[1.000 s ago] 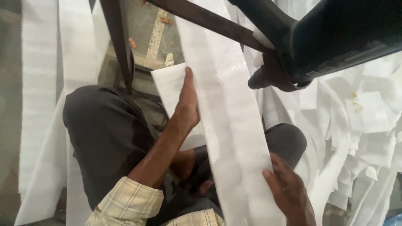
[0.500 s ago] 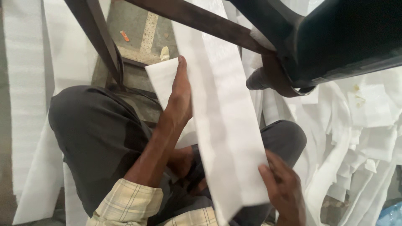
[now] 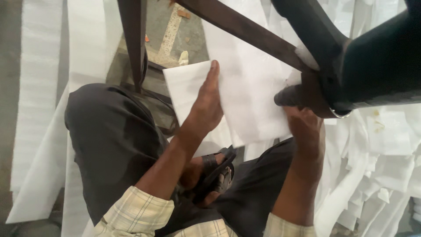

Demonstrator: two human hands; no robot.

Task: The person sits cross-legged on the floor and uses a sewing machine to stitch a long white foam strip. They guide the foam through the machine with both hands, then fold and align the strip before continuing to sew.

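Your left hand [image 3: 206, 107] lies flat and open on the folded white foam sheet [image 3: 245, 94] over your lap, your right hand [image 3: 305, 127] grips its lower edge, so the fold looks made, pressing unfinished.

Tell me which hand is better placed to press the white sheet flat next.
Left, probably. The left hand already lies flat along the white sheet, fingers stretched toward its upper edge. The right hand grips the sheet's lower right edge, beside the dark machine, so it seems busy holding.
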